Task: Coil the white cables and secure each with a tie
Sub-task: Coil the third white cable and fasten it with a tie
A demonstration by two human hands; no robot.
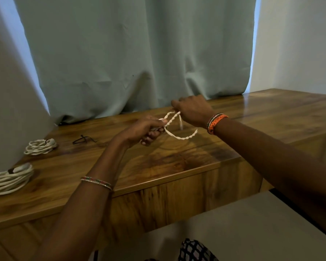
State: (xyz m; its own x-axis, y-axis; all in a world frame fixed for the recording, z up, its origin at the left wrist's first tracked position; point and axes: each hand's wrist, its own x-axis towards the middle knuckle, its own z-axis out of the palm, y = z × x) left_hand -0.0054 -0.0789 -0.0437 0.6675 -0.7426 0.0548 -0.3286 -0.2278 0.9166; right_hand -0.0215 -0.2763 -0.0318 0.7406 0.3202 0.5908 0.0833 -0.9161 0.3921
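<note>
Left hand [149, 131]: grip closed on cable [179, 135], anchoring the loop.
Right hand [193, 110]: pinches cable's far end, pulling it taut for coiling.

free: table [271, 117] right | obstacles: coils [40, 146] left, curtain [135, 53] behind

White twisted cable [179, 135], orange braided wristband [215, 122], pale green curtain [132, 53], seemingly black tie [83, 139].
</note>
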